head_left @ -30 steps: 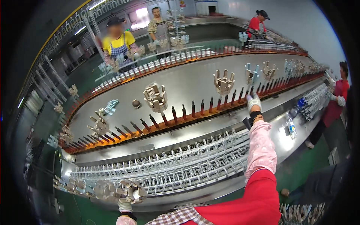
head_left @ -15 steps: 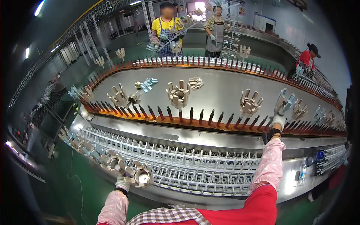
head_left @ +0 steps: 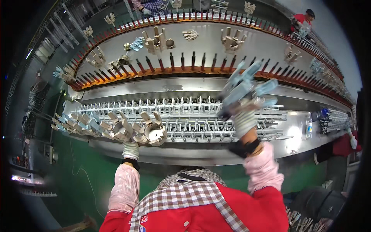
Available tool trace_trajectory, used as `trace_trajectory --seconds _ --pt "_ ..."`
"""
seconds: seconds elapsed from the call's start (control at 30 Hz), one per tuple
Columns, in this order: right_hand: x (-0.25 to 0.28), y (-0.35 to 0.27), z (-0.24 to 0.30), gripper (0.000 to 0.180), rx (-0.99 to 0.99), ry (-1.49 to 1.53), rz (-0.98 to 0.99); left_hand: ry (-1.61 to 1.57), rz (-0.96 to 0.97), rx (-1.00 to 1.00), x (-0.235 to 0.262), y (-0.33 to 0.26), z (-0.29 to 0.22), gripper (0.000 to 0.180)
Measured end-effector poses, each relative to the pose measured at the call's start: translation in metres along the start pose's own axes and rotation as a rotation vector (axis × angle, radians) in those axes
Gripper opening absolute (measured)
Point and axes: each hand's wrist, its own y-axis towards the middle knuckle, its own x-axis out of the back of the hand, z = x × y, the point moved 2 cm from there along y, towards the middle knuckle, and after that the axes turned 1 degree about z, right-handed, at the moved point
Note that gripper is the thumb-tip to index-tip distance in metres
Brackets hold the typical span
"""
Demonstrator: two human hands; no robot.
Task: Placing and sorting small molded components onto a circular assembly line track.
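My left hand (head_left: 130, 150), gloved, curled under right end of row of beige and pale-blue pronged holders (head_left: 118, 129); fingertips hidden behind it. My right hand (head_left: 244, 121), gloved and blurred, grips light-blue pronged holder (head_left: 239, 92), prongs pointing away from me, above metal hook racks (head_left: 189, 125); can't tell exact finger placement. Racks lie lengthwise on steel desk (head_left: 297, 130). Beyond: dark upright spindles (head_left: 193, 60).

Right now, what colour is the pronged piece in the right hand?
Light blue prongs, somewhat blurred; best in head view.
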Motion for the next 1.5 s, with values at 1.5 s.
trace_trajectory --seconds 1.5 --pt "-0.042 -0.104 -0.122 0.035 -0.203 1.494 0.338 -1.556 -0.629 -0.079 0.03 -0.043 -0.17 0.037"
